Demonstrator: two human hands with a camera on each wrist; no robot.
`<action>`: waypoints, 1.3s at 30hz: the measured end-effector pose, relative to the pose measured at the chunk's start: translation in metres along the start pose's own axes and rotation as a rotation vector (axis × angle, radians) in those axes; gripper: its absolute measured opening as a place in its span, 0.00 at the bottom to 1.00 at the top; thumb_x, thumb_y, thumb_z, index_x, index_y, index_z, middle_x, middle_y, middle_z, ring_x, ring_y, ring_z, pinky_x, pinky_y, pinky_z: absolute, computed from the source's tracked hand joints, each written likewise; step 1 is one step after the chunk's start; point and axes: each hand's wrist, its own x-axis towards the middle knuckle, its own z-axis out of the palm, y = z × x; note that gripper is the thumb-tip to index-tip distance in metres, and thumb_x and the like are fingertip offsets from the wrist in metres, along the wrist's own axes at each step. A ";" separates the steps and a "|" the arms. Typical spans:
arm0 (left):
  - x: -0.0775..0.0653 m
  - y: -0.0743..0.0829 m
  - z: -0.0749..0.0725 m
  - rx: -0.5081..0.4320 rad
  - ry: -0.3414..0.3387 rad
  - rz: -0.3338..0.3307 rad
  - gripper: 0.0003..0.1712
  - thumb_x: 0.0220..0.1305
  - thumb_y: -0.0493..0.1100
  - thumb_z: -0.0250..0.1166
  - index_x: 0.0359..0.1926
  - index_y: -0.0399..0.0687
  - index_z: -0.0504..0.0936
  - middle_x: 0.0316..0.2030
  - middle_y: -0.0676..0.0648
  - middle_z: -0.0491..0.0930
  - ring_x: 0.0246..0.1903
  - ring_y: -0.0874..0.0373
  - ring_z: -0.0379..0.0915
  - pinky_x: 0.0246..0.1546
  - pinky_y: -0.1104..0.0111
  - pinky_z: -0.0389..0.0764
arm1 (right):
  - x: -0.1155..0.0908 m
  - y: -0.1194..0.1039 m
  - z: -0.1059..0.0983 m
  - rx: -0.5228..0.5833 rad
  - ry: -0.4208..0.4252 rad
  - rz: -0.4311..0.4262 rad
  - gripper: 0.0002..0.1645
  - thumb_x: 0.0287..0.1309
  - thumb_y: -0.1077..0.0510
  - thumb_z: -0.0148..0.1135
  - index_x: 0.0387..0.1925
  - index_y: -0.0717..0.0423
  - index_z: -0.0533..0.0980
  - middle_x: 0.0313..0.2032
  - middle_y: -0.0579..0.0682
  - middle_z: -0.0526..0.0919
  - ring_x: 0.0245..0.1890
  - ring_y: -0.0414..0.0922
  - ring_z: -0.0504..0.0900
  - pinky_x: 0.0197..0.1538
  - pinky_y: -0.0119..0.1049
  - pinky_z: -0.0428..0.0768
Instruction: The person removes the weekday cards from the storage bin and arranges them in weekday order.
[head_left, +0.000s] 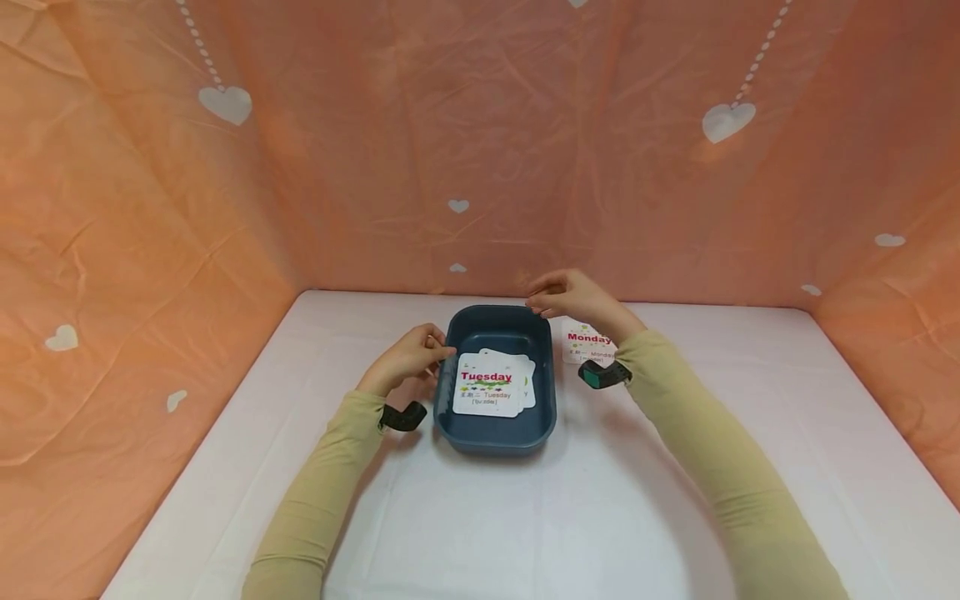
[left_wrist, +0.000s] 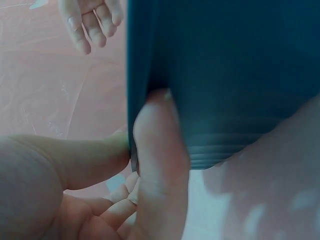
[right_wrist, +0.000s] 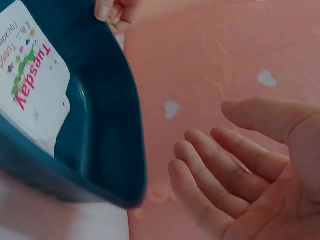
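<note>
A dark blue plastic bin (head_left: pixel 495 447) stands on the table with several white cards in it. The top one is the Tuesday card (head_left: pixel 486 385), lying face up over the others. My left hand (head_left: pixel 408 357) pinches the bin's left rim between thumb and finger, as the left wrist view shows with one finger against the wall (left_wrist: pixel 235 65). Over by the far right corner of the bin, my right hand (head_left: pixel 573 298) hovers with relaxed fingers; its palm (right_wrist: pixel 265 200) holds nothing. Just right of the bin lies the Monday card (head_left: pixel 583 339), partly covered by the right forearm.
A white cloth (head_left: pixel 480 533) covers the table. Orange-pink curtains (head_left: pixel 480 150) with white hearts rise along the back and both sides, close behind the right hand. Each wrist bears a small black camera (head_left: pixel 403 417).
</note>
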 end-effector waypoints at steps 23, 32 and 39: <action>0.001 0.000 0.002 -0.003 0.002 -0.011 0.14 0.68 0.38 0.59 0.46 0.34 0.65 0.26 0.45 0.71 0.21 0.56 0.71 0.21 0.64 0.82 | 0.031 0.015 0.048 -0.126 -0.152 0.022 0.22 0.63 0.61 0.59 0.55 0.71 0.73 0.48 0.62 0.79 0.47 0.61 0.78 0.52 0.51 0.77; 0.002 -0.001 0.001 -0.018 -0.008 0.008 0.12 0.69 0.37 0.58 0.45 0.34 0.65 0.25 0.45 0.72 0.21 0.55 0.72 0.21 0.63 0.82 | 0.037 0.016 0.062 -0.216 -0.196 0.073 0.21 0.62 0.60 0.61 0.54 0.69 0.75 0.44 0.58 0.81 0.43 0.56 0.78 0.46 0.43 0.80; 0.002 -0.001 0.001 -0.016 -0.012 0.007 0.13 0.69 0.38 0.58 0.45 0.34 0.65 0.26 0.45 0.72 0.22 0.54 0.73 0.22 0.63 0.82 | 0.044 0.024 0.066 -0.310 -0.207 0.092 0.19 0.62 0.59 0.61 0.52 0.64 0.78 0.42 0.54 0.82 0.40 0.51 0.79 0.43 0.40 0.79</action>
